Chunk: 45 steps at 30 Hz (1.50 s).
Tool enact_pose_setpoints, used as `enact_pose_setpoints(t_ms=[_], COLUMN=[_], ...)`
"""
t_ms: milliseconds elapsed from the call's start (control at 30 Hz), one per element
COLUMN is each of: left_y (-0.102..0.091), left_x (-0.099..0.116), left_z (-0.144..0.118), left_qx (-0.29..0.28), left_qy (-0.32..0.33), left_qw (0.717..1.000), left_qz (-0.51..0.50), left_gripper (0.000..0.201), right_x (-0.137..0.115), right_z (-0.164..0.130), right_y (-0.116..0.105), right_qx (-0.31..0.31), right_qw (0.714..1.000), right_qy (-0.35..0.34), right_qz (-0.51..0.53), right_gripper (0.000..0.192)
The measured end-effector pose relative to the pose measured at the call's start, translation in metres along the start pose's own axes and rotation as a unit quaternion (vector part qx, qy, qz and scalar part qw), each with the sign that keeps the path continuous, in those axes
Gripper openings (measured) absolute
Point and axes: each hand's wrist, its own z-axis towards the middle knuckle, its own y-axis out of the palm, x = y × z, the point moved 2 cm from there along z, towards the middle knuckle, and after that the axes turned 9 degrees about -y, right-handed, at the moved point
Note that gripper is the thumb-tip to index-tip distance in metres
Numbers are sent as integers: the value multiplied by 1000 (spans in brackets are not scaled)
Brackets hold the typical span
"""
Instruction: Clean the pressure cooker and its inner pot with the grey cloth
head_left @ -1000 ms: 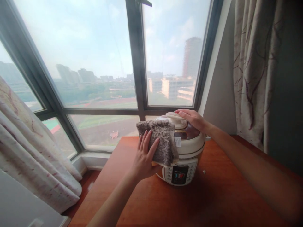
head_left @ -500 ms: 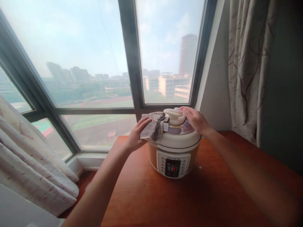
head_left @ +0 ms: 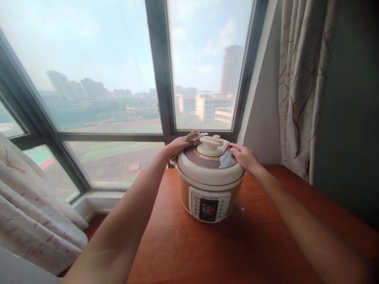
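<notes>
Stood on the wooden table (head_left: 183,248) near the window (head_left: 118,79): a pressure cooker (head_left: 209,179). Left hand (head_left: 177,146) clenched on a grey cloth (head_left: 192,136), pressed against the lid's far-left edge for wiping. Right hand (head_left: 244,157) laid flat, unclenched, on the right rim, likely for steadying.

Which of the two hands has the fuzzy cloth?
The left hand. It presses the grey cloth against the back left of the cooker's lid. The right hand rests bare on the lid's right side.
</notes>
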Motion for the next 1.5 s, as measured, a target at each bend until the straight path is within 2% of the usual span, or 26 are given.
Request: enact_pose_setpoints(t_ms=[100, 267, 467, 600, 667, 767, 833, 933, 1033, 1133, 1267, 1367, 1500], left_y=[-2, -4, -5, -5, -4, -2, -2, -3, 0, 4, 12, 20, 34], left_x=[-3, -3, 8, 13, 14, 14, 17, 25, 32, 36, 47, 56, 63], left_z=[-12, -40, -84, -128, -146, -156, -148, -117, -76, -34, 11, 32, 45], left_qx=[-2, 30, 64, 85, 73, 53, 54, 50, -1, -28, -54, -71, -88], left_qy=[14, 35, 48, 104, 137, 150, 140, 110, 50, -45, -99, -134, -139], left_qw=[1000, 999, 989, 979, 975, 976, 980, 986, 993, 984, 966, 955, 954], left_qz=[-2, 17, 122, 154, 158, 146, 130, 115, 104, 172, 230, 253, 252], left_gripper=[47, 45, 37, 46, 53, 59, 58, 51, 42, 41, 27, 21, 17], right_x=[0, -2, -6, -8, -9, -10, -10, -11, -11, -10, -9, -9, -8], right_z=[-2, -6, -16, -18, -18, -18, -18, -18, -18, -18, -18, -18, -18], right_y=[0, -1, -6, -6, -6, -6, -7, -7, -7, -6, -6, -6, -4], right_qx=[-6, -18, -32, -41, -44, -43, -46, -49, -44, -43, -45, -44, -43], right_qw=[1000, 999, 998, 996, 996, 996, 995, 995, 995, 996, 995, 995, 995], right_qy=[-3, -13, -21, -36, -41, -46, -50, -53, -50, -46, -48, -49, -51], right_qz=[10, 28, 48, 65, 70, 69, 69, 68, 69, 71, 75, 78, 80], right_gripper=[46, 45, 46, 45, 45, 45, 45, 45, 46, 46, 47, 48, 48])
